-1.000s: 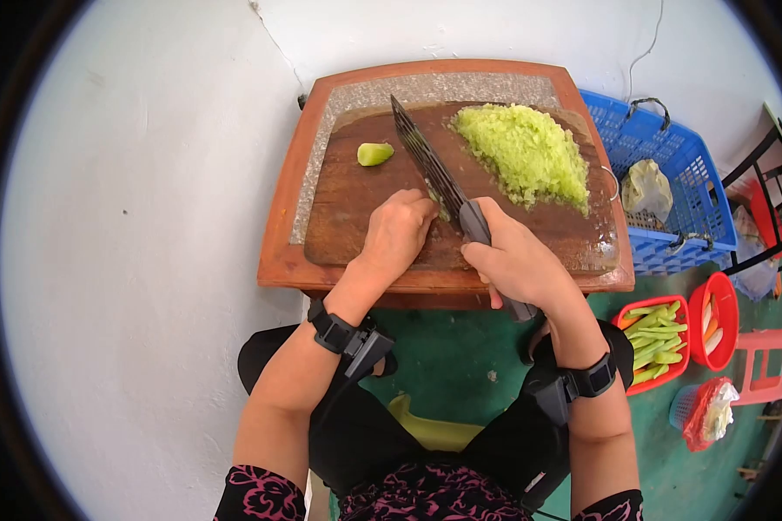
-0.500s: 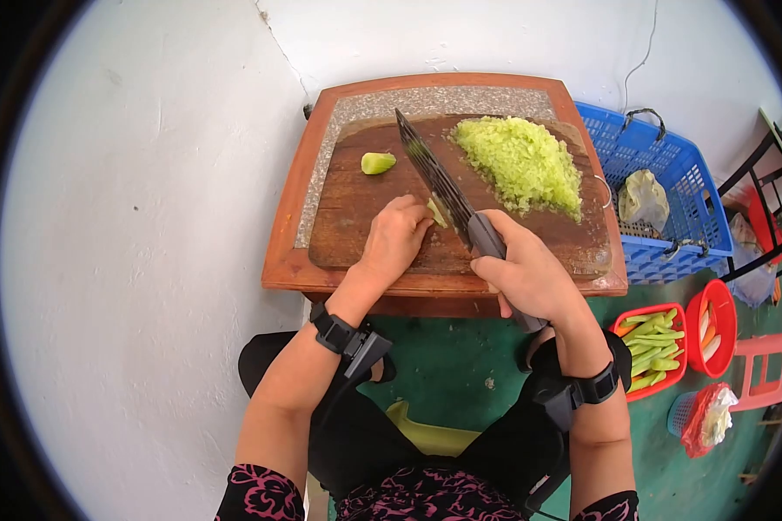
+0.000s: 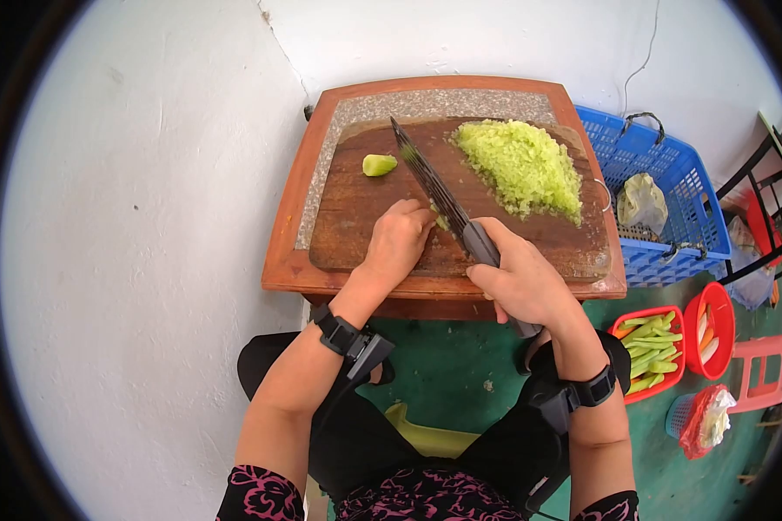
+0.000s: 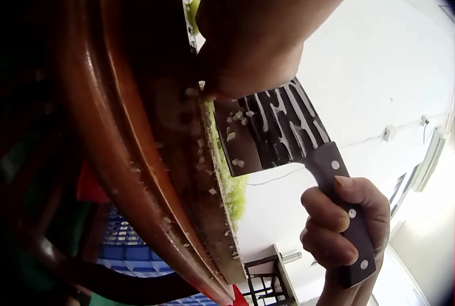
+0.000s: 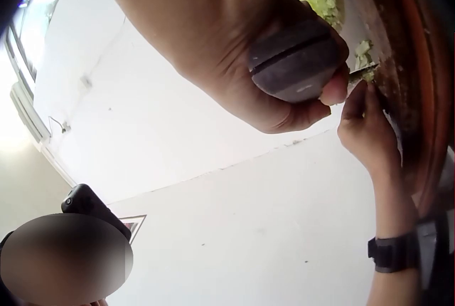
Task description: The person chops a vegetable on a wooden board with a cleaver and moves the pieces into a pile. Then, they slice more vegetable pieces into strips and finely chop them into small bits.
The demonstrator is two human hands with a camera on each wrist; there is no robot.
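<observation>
My right hand (image 3: 530,276) grips the dark handle of a cleaver (image 4: 291,127), whose broad blade stands on edge over the wooden cutting board (image 3: 343,221). Bits of chopped vegetable stick to the blade in the left wrist view. Close to the blade's left side, my left hand (image 3: 397,239) holds a small pale-green vegetable piece (image 3: 443,223) on the board with bent fingers, which mostly hide it. Farther back lies a green vegetable chunk (image 3: 379,165). A mound of finely chopped green vegetable (image 3: 521,165) covers the board's right rear.
The board lies on a wood-framed table (image 3: 288,234) against a white wall. To the right stand a blue basket (image 3: 699,195), a red tray (image 3: 618,326) of cut green vegetables, a red bowl (image 3: 728,323) and a pink stool (image 3: 778,352) on the green floor.
The cleaver lifted slightly away from the left hand half a second ago, showing more of the small piece, and is now back beside the fingertips. The chunk and mound stay in place on the board.
</observation>
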